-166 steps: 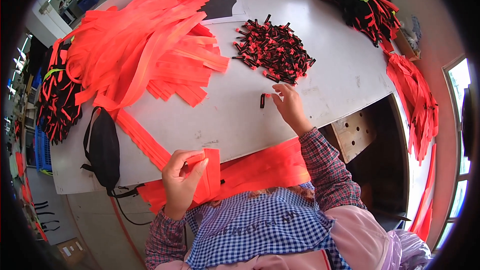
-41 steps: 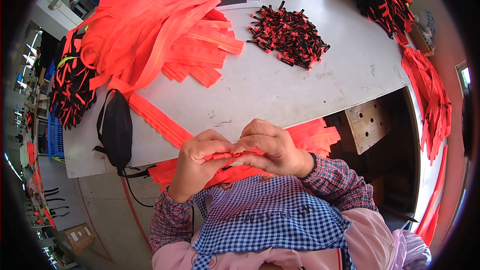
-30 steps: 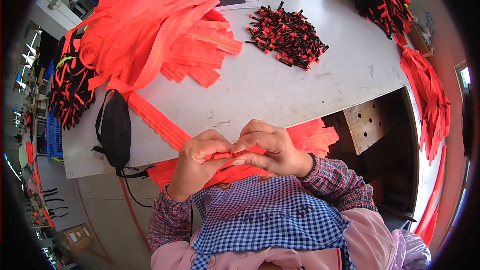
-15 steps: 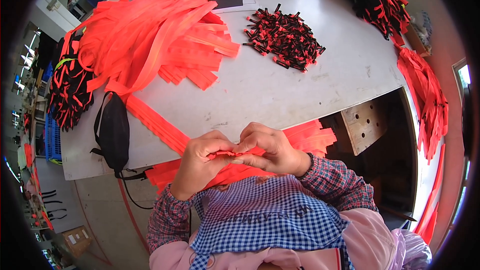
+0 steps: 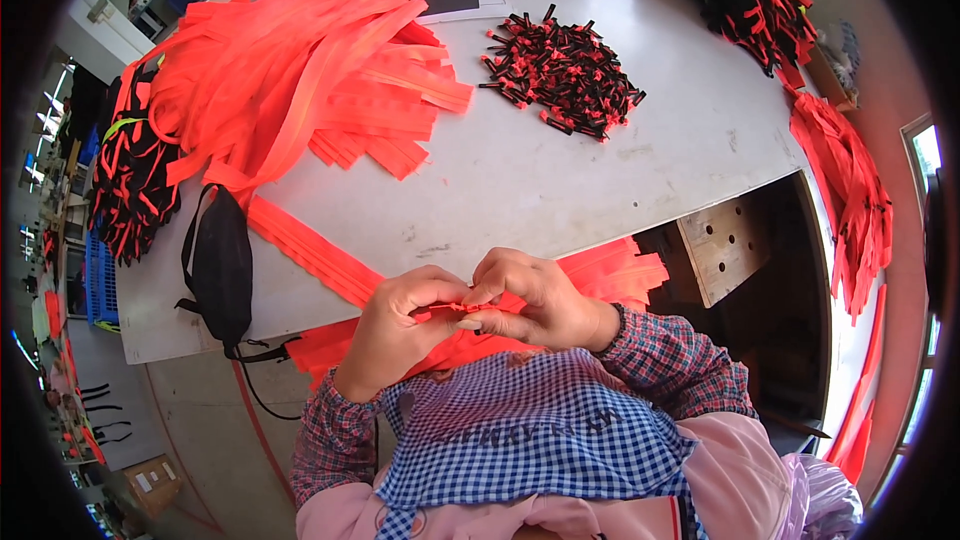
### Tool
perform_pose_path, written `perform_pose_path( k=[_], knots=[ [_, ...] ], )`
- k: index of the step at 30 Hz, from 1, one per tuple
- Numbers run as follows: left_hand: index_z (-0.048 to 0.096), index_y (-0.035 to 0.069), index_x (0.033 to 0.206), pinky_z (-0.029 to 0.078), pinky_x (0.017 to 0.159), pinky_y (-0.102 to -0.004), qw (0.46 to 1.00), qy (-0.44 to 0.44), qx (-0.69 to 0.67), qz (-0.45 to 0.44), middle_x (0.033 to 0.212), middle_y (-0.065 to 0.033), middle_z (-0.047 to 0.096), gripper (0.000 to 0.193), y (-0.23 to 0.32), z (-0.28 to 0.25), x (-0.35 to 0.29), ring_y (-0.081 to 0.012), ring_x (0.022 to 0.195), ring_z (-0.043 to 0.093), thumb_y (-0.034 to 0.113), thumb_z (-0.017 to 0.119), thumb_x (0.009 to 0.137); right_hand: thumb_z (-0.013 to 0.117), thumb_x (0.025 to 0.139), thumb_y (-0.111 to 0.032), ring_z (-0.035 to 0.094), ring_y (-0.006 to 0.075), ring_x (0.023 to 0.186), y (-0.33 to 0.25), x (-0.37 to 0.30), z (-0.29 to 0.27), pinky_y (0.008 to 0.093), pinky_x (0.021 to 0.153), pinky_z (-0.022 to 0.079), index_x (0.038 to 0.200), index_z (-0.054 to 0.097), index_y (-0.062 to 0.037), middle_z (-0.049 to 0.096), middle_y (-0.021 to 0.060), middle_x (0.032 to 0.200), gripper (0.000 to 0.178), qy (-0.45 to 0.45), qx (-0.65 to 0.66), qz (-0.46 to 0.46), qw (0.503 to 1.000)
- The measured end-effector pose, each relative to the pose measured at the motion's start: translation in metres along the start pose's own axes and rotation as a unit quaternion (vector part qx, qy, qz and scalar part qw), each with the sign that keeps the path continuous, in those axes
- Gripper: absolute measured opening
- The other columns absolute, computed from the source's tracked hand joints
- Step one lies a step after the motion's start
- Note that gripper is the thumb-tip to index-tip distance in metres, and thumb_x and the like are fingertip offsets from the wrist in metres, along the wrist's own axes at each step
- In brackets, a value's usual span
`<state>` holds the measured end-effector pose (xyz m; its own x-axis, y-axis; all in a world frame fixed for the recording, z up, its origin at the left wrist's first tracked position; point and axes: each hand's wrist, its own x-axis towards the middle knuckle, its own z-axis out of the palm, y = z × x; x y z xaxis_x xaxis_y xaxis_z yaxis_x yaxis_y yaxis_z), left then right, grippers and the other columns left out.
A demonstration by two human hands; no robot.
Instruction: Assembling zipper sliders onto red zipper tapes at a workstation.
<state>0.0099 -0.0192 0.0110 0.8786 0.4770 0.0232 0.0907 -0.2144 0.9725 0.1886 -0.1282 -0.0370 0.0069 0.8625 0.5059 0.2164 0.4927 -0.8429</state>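
Observation:
Close together at the table's front edge, my left hand and my right hand pinch a bright orange-red zipper. Both thumbs and forefingers are pressed on it, and the fingers cover most of the pinched spot. More zippers lie across my lap beneath the hands. A flat zipper strip runs over the table from the large zipper pile toward my left hand. Beyond the hands lies a heap of small black-and-red pieces, which look like zipper pulls.
A black pouch with a strap hangs over the front left edge. Black-and-red bundles lie at the left and far right. Orange zippers drape along the right side. An open compartment holds a perforated wooden board.
The view has shifted slightly. Both hands keep their pinch on the zipper with barely any movement of the fingers.

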Motion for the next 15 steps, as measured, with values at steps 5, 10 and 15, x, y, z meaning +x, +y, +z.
perform_pose_path(
  k=[5, 10, 15],
  knots=[
    [0.073, -0.002, 0.095, 0.053, 0.068, -0.0280, 0.998, 0.030, 0.050, 0.026, 0.088, -0.0071, 0.069, 0.018, 0.0029, 0.0000, -0.0044, -0.0149, 0.078, 0.066, -0.002, 0.080, 0.079, 0.081, 0.085, -0.015, 0.061, 0.0242, 0.084, -0.0018, 0.0008, 0.0002, 0.0341, 0.072, 0.052, 0.100, 0.065, -0.0080, 0.060, 0.0077, 0.092, 0.023, 0.019, -0.081, -0.045, 0.995],
    [0.075, -0.001, 0.097, 0.055, 0.069, -0.0283, 0.995, 0.031, 0.094, 0.034, 0.090, -0.0094, 0.071, 0.018, 0.0053, 0.0004, -0.0061, -0.0185, 0.079, 0.070, -0.003, 0.078, 0.079, 0.081, 0.086, -0.015, 0.062, 0.0238, 0.085, -0.0067, 0.0002, -0.0008, 0.0337, 0.072, 0.053, 0.101, 0.065, -0.0078, 0.060, 0.0073, 0.092, 0.023, 0.012, -0.060, -0.021, 0.998],
    [0.075, 0.000, 0.098, 0.056, 0.071, -0.0287, 0.995, 0.025, 0.087, 0.031, 0.092, -0.0104, 0.072, 0.020, 0.0061, -0.0005, -0.0060, -0.0196, 0.082, 0.072, -0.005, 0.077, 0.080, 0.080, 0.086, -0.014, 0.062, 0.0236, 0.084, -0.0073, -0.0008, -0.0017, 0.0339, 0.071, 0.052, 0.101, 0.065, -0.0076, 0.060, 0.0073, 0.092, 0.021, 0.003, -0.030, -0.009, 0.999]
  ],
)
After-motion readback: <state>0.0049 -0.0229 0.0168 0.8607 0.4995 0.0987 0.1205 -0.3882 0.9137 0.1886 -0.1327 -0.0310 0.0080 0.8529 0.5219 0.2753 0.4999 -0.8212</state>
